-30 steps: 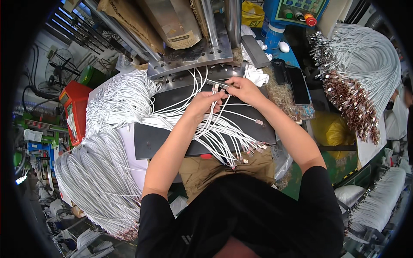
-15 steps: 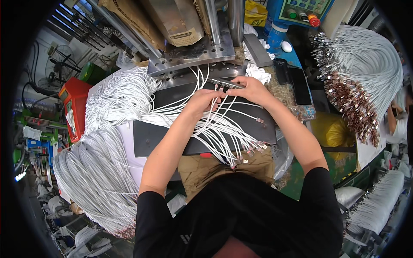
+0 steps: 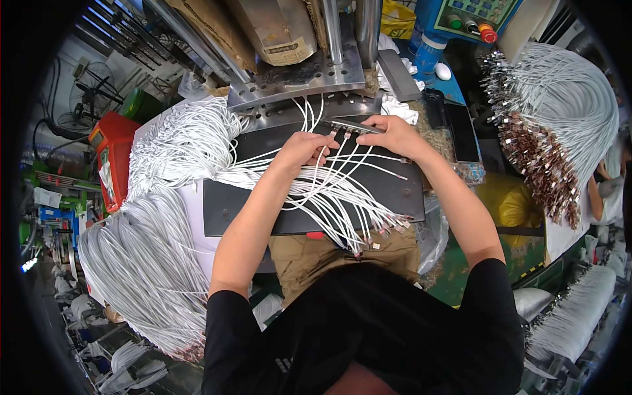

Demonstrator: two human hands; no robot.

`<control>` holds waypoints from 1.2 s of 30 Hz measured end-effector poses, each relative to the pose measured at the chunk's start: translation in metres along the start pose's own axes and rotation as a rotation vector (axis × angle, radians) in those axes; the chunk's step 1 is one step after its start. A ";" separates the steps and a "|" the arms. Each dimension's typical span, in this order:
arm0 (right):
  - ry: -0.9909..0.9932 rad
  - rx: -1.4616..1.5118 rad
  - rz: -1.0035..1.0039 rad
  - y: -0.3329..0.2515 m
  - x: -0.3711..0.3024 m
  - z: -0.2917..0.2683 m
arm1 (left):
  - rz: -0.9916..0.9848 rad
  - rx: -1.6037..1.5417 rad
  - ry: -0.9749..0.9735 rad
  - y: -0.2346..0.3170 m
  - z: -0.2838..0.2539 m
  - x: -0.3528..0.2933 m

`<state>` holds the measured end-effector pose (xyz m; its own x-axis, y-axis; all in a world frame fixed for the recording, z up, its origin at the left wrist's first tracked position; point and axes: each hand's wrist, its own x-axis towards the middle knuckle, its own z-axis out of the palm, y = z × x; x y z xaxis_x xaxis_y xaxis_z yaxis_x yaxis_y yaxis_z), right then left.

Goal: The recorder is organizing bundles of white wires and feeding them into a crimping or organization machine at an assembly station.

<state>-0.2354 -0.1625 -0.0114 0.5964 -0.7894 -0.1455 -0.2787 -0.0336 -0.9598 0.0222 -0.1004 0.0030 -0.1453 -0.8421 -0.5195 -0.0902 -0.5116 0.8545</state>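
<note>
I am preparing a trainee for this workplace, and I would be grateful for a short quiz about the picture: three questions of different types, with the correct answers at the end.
1. Which hand grips one end of the metal bar?
2. On the control panel, what colour is the rightmost large button?
A) White
B) Red
C) Blue
3. True or false: white cables lie across the black board.

Key:
1. The right hand.
2. B
3. True
</note>
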 end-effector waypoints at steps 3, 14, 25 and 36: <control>-0.002 -0.057 -0.004 -0.008 -0.003 0.002 | 0.013 0.043 0.007 -0.004 0.004 0.001; 0.520 -0.746 -0.505 -0.013 0.010 0.014 | 0.564 0.195 0.657 0.001 -0.026 0.037; 0.582 -0.866 -0.684 -0.014 0.082 0.018 | 0.222 -0.082 0.111 -0.003 -0.039 0.036; 0.561 -1.174 -0.420 -0.062 0.194 -0.018 | 0.213 -0.058 0.240 0.012 -0.030 0.020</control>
<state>-0.1154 -0.3247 0.0239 0.4893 -0.7219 0.4894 -0.7909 -0.6037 -0.0998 0.0480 -0.1287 0.0025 0.0821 -0.9439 -0.3200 -0.0254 -0.3229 0.9461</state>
